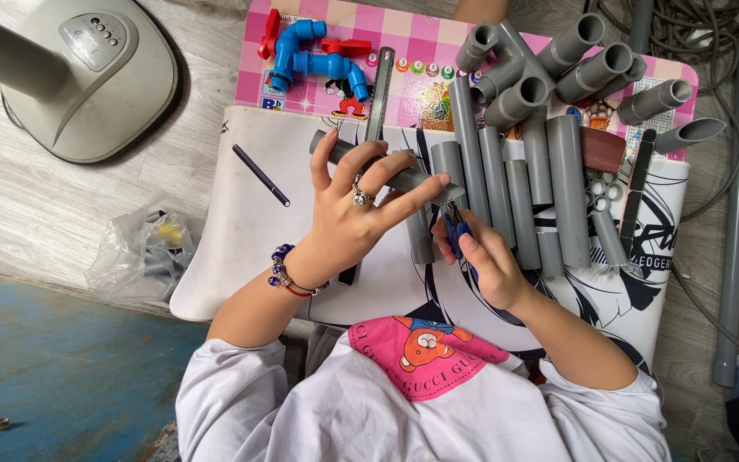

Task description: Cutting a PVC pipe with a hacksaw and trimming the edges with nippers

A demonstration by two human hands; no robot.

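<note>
Grey pipe piece (pixel 387 174) is what both hands are busy with, and it sits over the white board (pixel 241 231) in front of the person, just left of the row of cut grey pipes (pixel 523 188). Its long axis runs on a slant, from upper left near the metal ruler (pixel 380 94) down toward the right, so the right-hand end points straight at the other hand. The left hand (pixel 348 218) is wrapped over the pipe from above, fingers spread and curled around it, so it's clamped on and clearly the nearer one. The right hand (pixel 485 261) comes up from below and is closed around a small blue-handled tool (pixel 458 229), whose tip meets the pipe's lower right end. So the two hands are close together, almost touching at that end. A black pen (pixel 260 174) lies well off to the left on the board, and blue plastic taps (pixel 318 60) sit on the pink checked mat (pixel 404 43) further up.
</note>
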